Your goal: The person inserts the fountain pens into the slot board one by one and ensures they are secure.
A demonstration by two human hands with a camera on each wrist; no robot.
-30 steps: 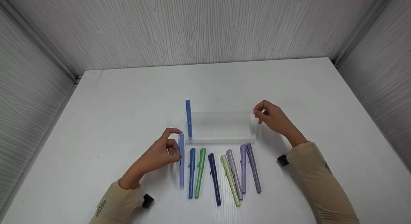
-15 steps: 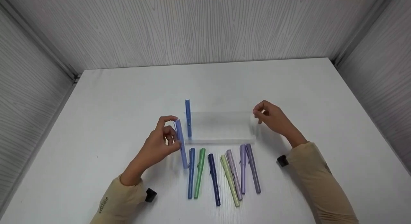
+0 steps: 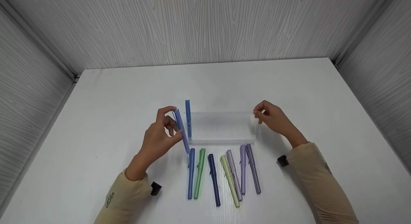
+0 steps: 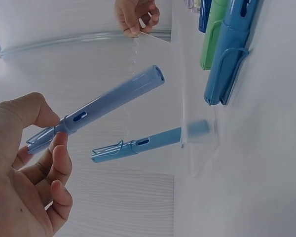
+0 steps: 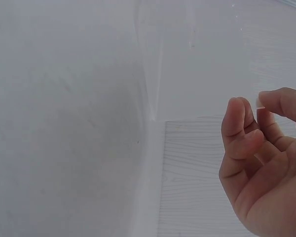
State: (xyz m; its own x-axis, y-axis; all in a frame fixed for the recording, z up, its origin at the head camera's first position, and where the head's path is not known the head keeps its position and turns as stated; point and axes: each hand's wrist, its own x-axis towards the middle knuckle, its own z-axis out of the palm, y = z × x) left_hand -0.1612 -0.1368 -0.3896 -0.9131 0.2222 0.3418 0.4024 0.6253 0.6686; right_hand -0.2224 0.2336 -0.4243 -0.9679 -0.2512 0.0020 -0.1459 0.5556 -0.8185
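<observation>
At the left end of the clear stand (image 3: 221,126), one bright blue pen (image 3: 188,118) stands upright, its foot behind the front lip. Just beside it, my left hand (image 3: 157,134) holds a periwinkle pen (image 4: 113,102) between thumb and fingers, clip end up, tilted, in the air (the left wrist view shows its lower end touching nothing). My right hand (image 3: 271,116) is narrow: I have thumb and fingertip pinching the stand's upper right corner.

On the table (image 3: 128,99), just on my side of the stand, seven pens lie in a row, clip ends towards it. Left to right I record blue (image 3: 191,173), green (image 3: 199,173), navy (image 3: 214,179), yellow-green (image 3: 230,181), pale mauve (image 3: 234,172), lilac (image 3: 243,169) and dark purple (image 3: 253,168). Yellow-green and pale mauve lie against each other; lilac and dark purple meet at the caps. Tan sleeves (image 3: 123,195) cover both my forearms.
</observation>
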